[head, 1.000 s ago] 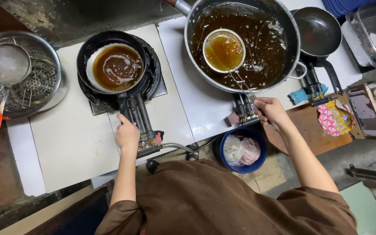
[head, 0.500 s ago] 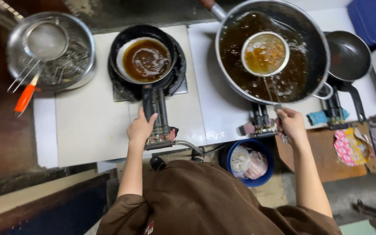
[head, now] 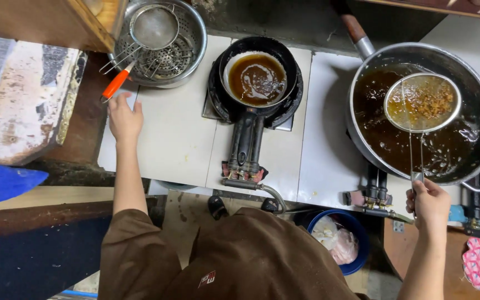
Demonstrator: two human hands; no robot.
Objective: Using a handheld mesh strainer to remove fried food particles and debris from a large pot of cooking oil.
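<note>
Wire skimmer (head: 422, 103), handle toward body, right hand (head: 430, 203) gripping

Your wire skimmer (head: 422, 103): round mesh basket with a long thin metal handle; basket held level over the dark oil, loaded with small golden-brown fried bits; its handle runs down toward you, its end pinched in your right hand (head: 430, 204); your orange-handled strainer (head: 119, 83): handle slanted, its tip just beside the fingers of your left hand (head: 124, 119); mesh bowl resting in the steel colander up left
</note>
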